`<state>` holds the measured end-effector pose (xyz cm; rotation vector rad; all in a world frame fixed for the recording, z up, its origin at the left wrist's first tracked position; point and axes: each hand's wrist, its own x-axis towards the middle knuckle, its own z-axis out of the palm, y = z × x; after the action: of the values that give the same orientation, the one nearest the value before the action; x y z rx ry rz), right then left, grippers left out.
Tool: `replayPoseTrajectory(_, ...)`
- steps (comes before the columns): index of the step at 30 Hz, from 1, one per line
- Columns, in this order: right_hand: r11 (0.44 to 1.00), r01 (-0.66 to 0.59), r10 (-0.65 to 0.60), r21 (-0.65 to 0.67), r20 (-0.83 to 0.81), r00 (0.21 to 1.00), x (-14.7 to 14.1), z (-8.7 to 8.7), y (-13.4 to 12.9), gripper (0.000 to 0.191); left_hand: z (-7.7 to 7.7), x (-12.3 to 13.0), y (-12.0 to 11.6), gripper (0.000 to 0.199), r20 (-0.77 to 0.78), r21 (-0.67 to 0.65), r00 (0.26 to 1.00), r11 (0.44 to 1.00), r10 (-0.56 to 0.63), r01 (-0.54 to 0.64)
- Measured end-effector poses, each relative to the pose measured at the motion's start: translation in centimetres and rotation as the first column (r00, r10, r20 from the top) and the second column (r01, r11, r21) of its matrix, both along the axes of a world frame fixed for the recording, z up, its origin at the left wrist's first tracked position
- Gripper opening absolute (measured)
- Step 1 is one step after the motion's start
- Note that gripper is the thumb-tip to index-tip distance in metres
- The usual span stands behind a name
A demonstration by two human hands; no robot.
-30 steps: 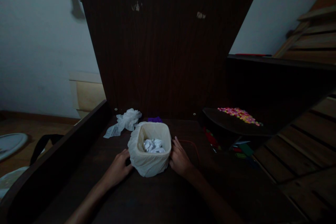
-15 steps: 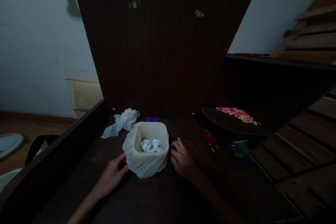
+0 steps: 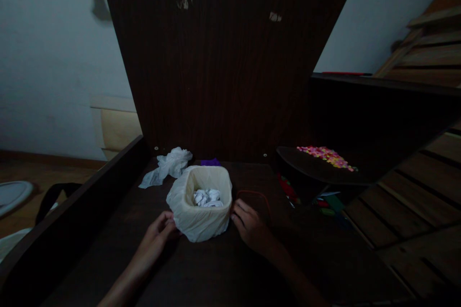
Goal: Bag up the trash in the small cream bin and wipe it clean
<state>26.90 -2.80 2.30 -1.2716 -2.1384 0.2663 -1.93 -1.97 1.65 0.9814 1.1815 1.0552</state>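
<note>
A small squarish bin (image 3: 203, 223) stands on the dark desk, with a whitish plastic bag folded over its rim and hanging round its outside. Crumpled white paper (image 3: 208, 197) lies inside it. At the bin's left side, my left hand (image 3: 160, 232) has its fingers drawn together on the loose edge of the bag. My right hand (image 3: 250, 223) is against the bin's right side, fingers bent and close together; whether they pinch the bag there is hidden.
Behind the bin lie a crumpled translucent bag (image 3: 171, 163) and a purple item (image 3: 210, 162). A thin red cord (image 3: 261, 194) curves right of it. A corner shelf (image 3: 298, 163) holds small colourful pieces (image 3: 326, 155). A raised board (image 3: 82, 201) edges the left side.
My left hand's fingers have closed in, and the bag's left side bulges slightly further out. The fingers of my right hand have drawn together and sit a little lower.
</note>
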Motion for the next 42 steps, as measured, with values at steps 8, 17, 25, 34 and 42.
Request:
replayPoseTrajectory(8, 0.936, -0.045, -0.129, -0.348, -0.461, 0.878, -1.1, -0.1, -0.5, 0.014, 0.8, 0.4, -0.8, 0.047, 0.07, -0.042, 0.995, 0.996, 0.076, -0.074)
replayPoseTrajectory(17, 0.935, 0.023, -0.262, -0.354, -0.647, 0.716, -1.5, 0.1, -1.1, 0.017, 1.7, 0.5, -1.2, 0.04, 0.228, -0.095, 0.968, 0.992, 0.104, -0.084)
replayPoseTrajectory(25, 0.946, 0.124, -0.313, -0.3, -0.745, 0.589, -1.8, 0.7, -2.2, 0.027, 2.6, 1.0, -1.9, 0.04, 0.292, -0.126, 0.948, 0.988, 0.124, -0.09)
replayPoseTrajectory(34, 0.945, 0.258, -0.074, 0.2, -0.639, 0.766, -2.0, 0.3, -2.9, 0.01, 2.1, 0.9, -2.1, 0.043, 0.235, 0.064, 0.96, 0.983, 0.152, -0.171)
replayPoseTrajectory(42, 0.902, 0.427, -0.302, 0.055, -0.626, 0.719, -2.5, -0.4, -1.5, 0.016, 0.6, 0.1, -1.5, 0.039, -0.171, 0.297, 0.966, 0.945, 0.196, -0.139)
